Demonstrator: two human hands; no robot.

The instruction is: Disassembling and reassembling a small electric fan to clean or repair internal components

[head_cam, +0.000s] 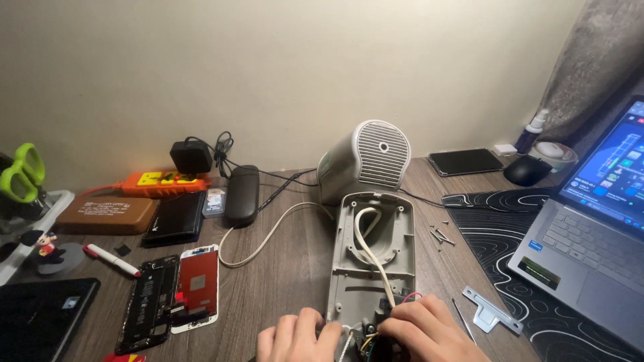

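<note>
Closest to us, our left hand (298,337) rests with curled fingers against the lower left edge of the grey plastic housing (370,258), pressing on it rather than closed around anything. Our right hand (429,330) sits at the lower right of the same housing, fingers bent down over a cluster of coloured wires (365,340) and a dark part at the bottom opening; we cannot tell whether the fingertips are pinched on a wire or only touching. The housing lies open-side up on the wooden desk (288,275), long axis running away from us, with a cream cable (372,251) looping through its hollow and out to the left.

Just right of our right hand lie a thin metal rod (463,320) and a small light metal bracket (491,312); a few loose screws (439,234) are scattered a little further up. Beyond those, a patterned black mat (510,241) carries an open laptop (590,228).

To the left, an opened phone body (149,302) and its red-backed screen panel (198,285) lie side by side, with a red and white pen (111,259) near them.

Further back stand the rounded grey appliance body with a slatted grille (372,159), a black oblong case (241,194), a black wallet (176,218), a brown flat box (106,214) and an orange power strip (161,181) with a black plug adapter (191,155). At the far right are a black mouse (528,169) and a dark tablet (465,161) against the wall.
</note>
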